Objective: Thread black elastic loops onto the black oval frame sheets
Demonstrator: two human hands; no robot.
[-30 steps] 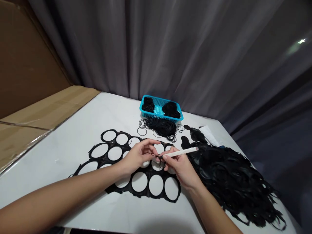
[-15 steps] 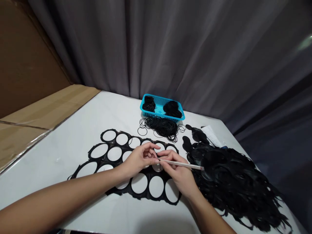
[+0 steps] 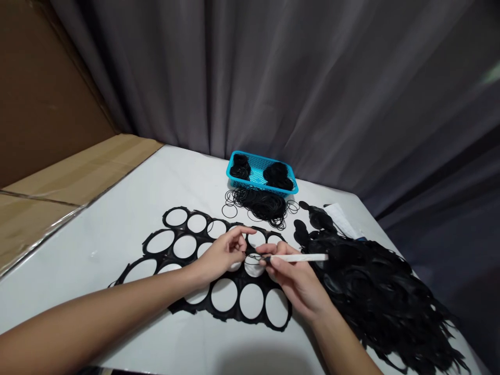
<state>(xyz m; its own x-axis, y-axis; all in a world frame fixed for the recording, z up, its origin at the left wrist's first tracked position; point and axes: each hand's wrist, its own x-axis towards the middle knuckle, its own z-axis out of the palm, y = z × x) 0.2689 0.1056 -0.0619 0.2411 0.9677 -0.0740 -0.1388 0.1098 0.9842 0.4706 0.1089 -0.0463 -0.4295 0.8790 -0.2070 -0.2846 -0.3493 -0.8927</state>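
Observation:
My left hand (image 3: 222,255) pinches a thin black rubber ring (image 3: 253,256) between thumb and finger. Facing it, my right hand (image 3: 299,281) grips a slim white pen-like tool (image 3: 302,258) with a dark tip pointing left at the ring. Whether the tip touches the ring I cannot tell. Both hands are above a black rubber sheet (image 3: 240,281) with rows of large round holes, lying flat on the white table (image 3: 187,344). My hands and forearms hide part of the sheet.
A blue basket (image 3: 255,186) holding black rings stands at the back. Loose black rings (image 3: 263,203) lie before it. At right is a large heap of black rubber scraps (image 3: 375,297), with a white paper (image 3: 341,220) behind. Cardboard (image 3: 78,166) borders the left; a grey curtain (image 3: 253,73) hangs behind.
My right hand has moved slightly right, away from my left. The tool now lies more level, and its dark tip and the ring show between the hands.

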